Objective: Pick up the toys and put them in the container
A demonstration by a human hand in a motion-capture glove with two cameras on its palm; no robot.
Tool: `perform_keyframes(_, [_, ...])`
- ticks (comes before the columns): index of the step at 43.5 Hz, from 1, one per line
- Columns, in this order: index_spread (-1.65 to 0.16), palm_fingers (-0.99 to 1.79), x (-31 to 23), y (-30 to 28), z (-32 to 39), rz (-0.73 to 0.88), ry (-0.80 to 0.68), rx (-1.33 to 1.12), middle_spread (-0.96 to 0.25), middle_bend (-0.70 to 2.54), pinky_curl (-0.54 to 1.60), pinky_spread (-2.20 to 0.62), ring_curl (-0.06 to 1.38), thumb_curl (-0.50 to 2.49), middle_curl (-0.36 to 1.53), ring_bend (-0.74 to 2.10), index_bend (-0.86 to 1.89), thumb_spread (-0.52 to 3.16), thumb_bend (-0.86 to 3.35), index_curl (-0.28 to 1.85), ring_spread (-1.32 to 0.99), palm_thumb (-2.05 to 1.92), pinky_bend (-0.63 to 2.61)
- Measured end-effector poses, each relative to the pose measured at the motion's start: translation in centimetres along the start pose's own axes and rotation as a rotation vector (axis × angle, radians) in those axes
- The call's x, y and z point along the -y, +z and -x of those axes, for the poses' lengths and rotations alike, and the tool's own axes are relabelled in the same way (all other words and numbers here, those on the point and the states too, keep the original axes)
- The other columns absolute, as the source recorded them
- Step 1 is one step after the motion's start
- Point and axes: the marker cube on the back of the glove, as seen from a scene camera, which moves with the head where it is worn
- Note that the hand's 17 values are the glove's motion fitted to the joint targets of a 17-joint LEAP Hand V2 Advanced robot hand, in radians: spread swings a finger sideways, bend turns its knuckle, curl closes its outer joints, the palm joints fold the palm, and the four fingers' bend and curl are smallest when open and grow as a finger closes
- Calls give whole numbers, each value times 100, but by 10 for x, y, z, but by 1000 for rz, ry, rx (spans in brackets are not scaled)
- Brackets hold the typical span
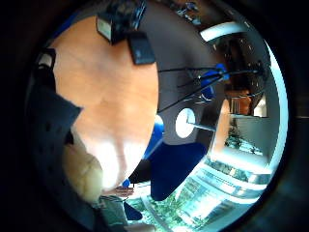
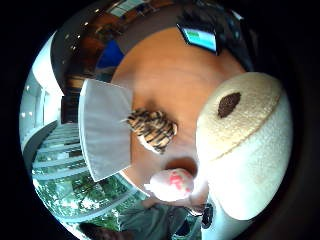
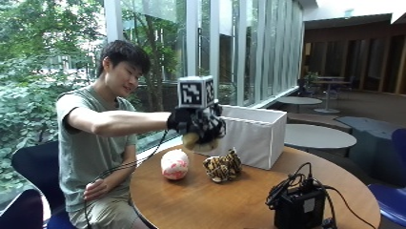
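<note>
From the outside view I see my gloved right hand (image 3: 198, 125) raised above the round wooden table (image 3: 209, 200), fingers curled around a cream plush toy (image 3: 192, 140) with a brown spot; what animal it is, I can't tell. The white fabric container (image 3: 254, 136) stands just beyond the hand. On the table near it lie a tiger plush (image 3: 222, 167) and a pink-and-white plush (image 3: 174, 164), slightly apart. A black box with cables (image 3: 298, 205) sits nearer the table's edge.
</note>
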Motion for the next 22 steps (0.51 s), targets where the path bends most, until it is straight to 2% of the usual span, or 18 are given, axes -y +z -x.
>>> perform_keyframes(2, [-38, 105, 0, -31, 9, -57, 56, 54, -24, 94, 39, -34, 47, 67, 52, 125, 55, 63, 23, 19, -38, 73, 101])
perform_keyframes(8, [-41, 103, -7, -107, 42, -189, 41, 83, -26, 100, 41, -35, 51, 73, 58, 128, 66, 49, 22, 24, -39, 73, 102])
perform_keyframes(13, [-42, 100, -11, -152, 83, -297, -53, 60, -26, 104, 44, -35, 54, 77, 62, 131, 74, 38, 21, 28, -40, 72, 103])
perform_keyframes(22, [-42, 94, -3, -200, 162, -341, -181, -44, -27, 111, 48, -35, 59, 83, 70, 135, 87, 22, 20, 37, -41, 72, 109])
